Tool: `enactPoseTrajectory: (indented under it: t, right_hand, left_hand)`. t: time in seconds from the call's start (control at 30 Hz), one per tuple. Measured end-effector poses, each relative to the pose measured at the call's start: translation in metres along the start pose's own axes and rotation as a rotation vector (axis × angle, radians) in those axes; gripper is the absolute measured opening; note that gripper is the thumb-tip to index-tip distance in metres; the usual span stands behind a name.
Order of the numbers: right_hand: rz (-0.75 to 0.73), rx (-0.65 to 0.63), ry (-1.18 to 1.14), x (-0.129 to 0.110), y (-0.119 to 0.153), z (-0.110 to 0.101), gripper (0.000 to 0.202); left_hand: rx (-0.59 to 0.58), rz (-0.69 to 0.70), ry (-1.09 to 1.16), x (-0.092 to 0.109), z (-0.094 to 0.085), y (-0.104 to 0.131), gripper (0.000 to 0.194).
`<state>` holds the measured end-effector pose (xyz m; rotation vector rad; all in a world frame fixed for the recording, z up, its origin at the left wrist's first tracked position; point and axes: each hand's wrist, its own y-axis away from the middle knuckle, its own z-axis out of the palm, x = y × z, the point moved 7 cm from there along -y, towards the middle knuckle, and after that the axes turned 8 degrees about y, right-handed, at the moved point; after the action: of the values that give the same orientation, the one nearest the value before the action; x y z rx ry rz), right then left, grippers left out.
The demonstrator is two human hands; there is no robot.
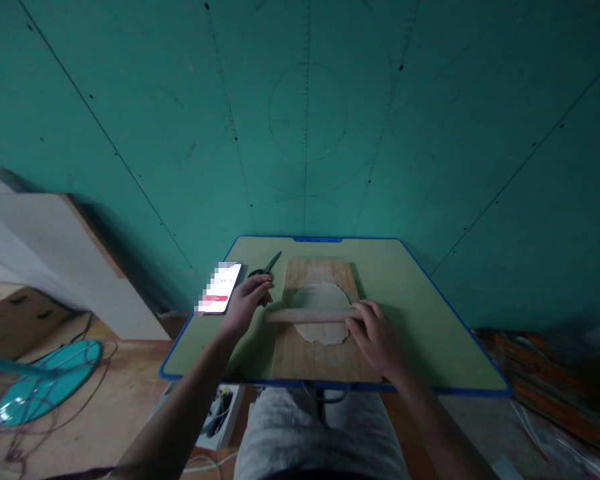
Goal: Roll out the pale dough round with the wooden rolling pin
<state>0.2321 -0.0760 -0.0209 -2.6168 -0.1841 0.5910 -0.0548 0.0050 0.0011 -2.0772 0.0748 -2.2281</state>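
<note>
A wooden board [291,360] lies on the small table, with a flat, roughly round sheet of dough [325,333] on it. Across the dough rests a rolling pin [310,316]. My right hand [377,337] grips its right end, thumb on the near side and fingers over the top. My left hand [245,303] is off the pin, above and left of its free end. Its fingers are curled together by the scissors' handles; whatever sits between the fingertips is too small to make out. Dark scissors [273,262] lie just beyond, blade pointing away to the right.
A lit phone [223,288] lies at the table's left side. The blue-edged green table [420,320] stands against a green wall [380,133] with pencil marks. Leaning panels [80,260], a turquoise round base [55,380] with tangled cords and a cardboard box [20,320] are at left.
</note>
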Motion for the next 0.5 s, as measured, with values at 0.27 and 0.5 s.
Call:
enactPoseTrajectory:
  t: [0.27, 0.5]
  right_hand:
    - [0.000, -0.006, -0.037, 0.000, 0.000, -0.002, 0.030]
    - [0.001, 0.015, -0.052, 0.003, 0.000, -0.002, 0.031]
  left_hand:
    - [0.079, -0.030, 0.189, 0.007, -0.015, 0.020, 0.035]
    - [0.242, 0.040, 0.197, 0.022, -0.065, 0.049, 0.035]
